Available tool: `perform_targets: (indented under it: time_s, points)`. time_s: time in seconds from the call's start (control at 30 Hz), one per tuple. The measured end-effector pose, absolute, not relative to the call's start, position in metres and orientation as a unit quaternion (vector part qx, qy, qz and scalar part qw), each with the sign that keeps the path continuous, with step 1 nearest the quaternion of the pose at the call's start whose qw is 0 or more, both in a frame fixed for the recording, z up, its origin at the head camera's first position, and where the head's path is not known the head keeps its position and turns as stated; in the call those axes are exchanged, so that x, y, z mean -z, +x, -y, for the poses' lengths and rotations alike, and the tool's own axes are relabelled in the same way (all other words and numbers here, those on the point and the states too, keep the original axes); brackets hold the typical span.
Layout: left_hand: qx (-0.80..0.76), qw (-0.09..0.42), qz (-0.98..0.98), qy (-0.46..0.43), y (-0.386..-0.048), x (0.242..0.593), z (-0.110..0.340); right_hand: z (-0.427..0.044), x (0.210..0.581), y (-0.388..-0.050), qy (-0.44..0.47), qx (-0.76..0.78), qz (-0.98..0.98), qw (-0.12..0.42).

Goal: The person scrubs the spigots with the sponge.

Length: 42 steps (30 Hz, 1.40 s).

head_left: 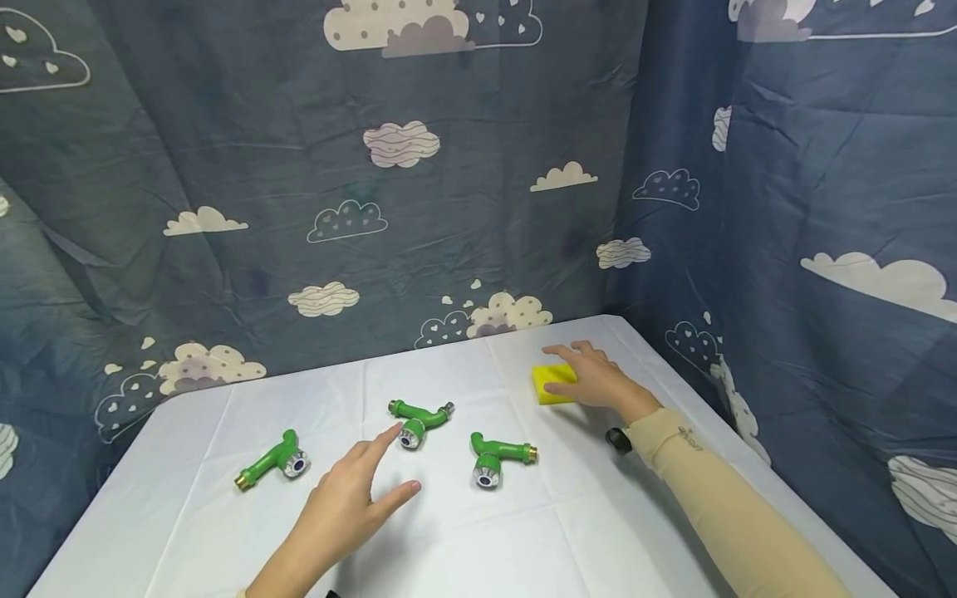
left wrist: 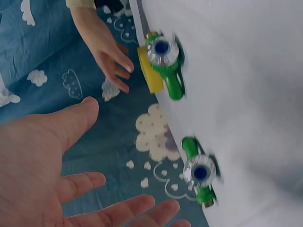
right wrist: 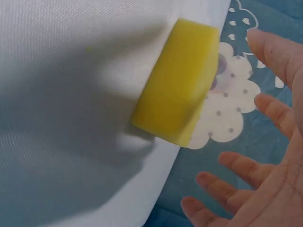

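**Right hand spread at a yellow rectangular foam sponge**

On my head feed, the right hand [head_left: 598, 379] is at the yellow rectangular foam sponge [right wrist: 177, 82], which lies at its nine o'clock on the white cloth-covered table [head_left: 523, 540], toward the far right corner. I see its fingers [right wrist: 246, 171] spread and slightly bent, thumb apart; my right wrist view shows them beside the sponge, with a gap between. A beige fabric sleeve [head_left: 718, 490] covers that forearm.

The left hand [head_left: 344, 502] has its fingers spread too, thumb pointing to about two o'clock. I take it as my clock centre in the head view: a green-bodied tap with a chrome knob and silvery nozzle [head_left: 422, 415] is near its index fingertip, between one and two o'clock; I cannot tell from the head view alone whether they touch, but my left wrist view shows them apart. A green tap with its brass end toward eight o'clock [head_left: 280, 455] lies at ten; a green tap with its brass end toward three o'clock [head_left: 493, 449] lies between two and three. Dark blue cloud-print fabric [head_left: 486, 208] hangs beyond, at twelve.
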<state>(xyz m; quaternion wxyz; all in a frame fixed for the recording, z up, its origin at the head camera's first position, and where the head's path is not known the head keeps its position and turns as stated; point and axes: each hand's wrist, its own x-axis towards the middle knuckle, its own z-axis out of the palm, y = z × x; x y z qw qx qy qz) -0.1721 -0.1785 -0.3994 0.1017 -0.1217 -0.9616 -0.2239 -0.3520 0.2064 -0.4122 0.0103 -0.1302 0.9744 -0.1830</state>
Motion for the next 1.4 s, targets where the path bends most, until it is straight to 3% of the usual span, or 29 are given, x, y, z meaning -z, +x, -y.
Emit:
perform_targets:
  time_s: [0.73, 1.4]
  points:
    - [0.277, 0.061, 0.942, -0.18, -0.168, 0.423, 0.147, -0.197, 0.442, -0.379, -0.133, 0.18, -0.972, 0.073]
    - [0.297, 0.047, 0.93, -0.213, -0.177, 0.426, 0.142, -0.193, 0.44, -0.381, -0.138, 0.148, -0.978, 0.056]
